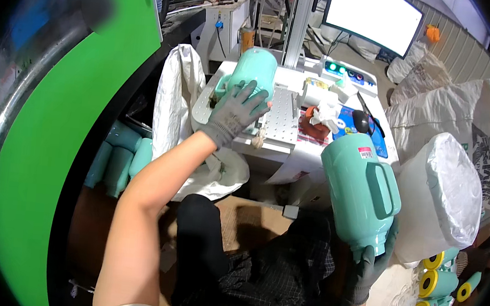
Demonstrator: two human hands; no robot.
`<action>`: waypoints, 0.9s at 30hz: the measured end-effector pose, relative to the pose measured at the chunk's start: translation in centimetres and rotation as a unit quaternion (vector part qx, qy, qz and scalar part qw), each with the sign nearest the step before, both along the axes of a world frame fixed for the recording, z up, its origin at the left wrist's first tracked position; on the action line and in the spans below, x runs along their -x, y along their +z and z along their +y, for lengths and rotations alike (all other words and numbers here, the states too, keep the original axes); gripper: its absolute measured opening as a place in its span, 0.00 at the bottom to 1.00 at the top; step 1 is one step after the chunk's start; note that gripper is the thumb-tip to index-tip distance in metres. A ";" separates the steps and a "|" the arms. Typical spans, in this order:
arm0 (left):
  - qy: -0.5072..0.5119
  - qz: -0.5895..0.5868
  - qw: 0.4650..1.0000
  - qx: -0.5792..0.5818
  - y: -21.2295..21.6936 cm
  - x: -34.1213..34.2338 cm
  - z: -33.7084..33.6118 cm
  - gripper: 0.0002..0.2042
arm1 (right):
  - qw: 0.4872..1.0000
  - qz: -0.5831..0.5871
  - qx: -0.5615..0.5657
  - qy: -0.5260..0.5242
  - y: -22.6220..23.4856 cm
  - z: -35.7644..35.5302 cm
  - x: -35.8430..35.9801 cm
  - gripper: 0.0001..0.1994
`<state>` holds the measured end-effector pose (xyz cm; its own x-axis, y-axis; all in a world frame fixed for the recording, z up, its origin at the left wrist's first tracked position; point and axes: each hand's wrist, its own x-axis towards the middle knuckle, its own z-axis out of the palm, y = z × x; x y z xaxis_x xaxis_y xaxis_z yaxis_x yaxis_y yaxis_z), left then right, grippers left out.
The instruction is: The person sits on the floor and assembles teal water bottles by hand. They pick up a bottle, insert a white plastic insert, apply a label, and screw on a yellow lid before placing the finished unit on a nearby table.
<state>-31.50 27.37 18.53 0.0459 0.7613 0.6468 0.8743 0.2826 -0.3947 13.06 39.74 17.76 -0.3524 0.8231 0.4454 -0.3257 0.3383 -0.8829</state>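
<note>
- Main thing here: a mint-green plastic jug with a loop handle [345, 191], held base up, neck down, at the near right side of the table.
- The right hand in a grey knit glove [372, 266] has its fingers wrapped round that neck. Top-heavy hold imo, so I'd keep the grip snug and the wrist under the weight.
- The left hand in a matching grey glove [238, 113] is spread, palm down, on the near end of a second mint-green plastic jug [256, 69]. A flat, light palm should steady it better than fingertips.
- That second jug sits on a white perforated plate [283, 118]; can't tell if it's standing or lying.
- Edges to mind: the white table's [394, 148] near right corner, plus a tall white bag-lined container [424, 198] right beside the loop handle. Can't tell if they touch.
- A white woven sack [174, 100] crowds the left side, so I'd say the roomiest path is over the lap, lifting above the plate's front edge.
</note>
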 end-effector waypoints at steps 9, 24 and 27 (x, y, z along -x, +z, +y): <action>-0.177 -0.388 0.889 -0.166 4.7 -22.7 -18.6 0.41 | 0.825 -0.278 -0.490 -0.054 5.2 1.2 17.3 0.46; -0.116 -0.772 0.620 -0.080 -5.0 -23.5 -18.8 0.31 | 0.691 -0.359 -0.618 -0.108 -3.0 0.3 40.6 0.32; -0.136 -0.874 0.453 -0.110 -3.1 -23.4 -18.1 0.29 | 0.685 -0.474 -0.552 -0.039 -1.9 -3.2 39.9 0.30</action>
<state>-8.05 9.29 15.40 -0.6103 0.7894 -0.0660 -0.1892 -0.0643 0.9798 -26.85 36.58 15.83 -0.8881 0.2025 0.4126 0.2749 0.9535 0.1236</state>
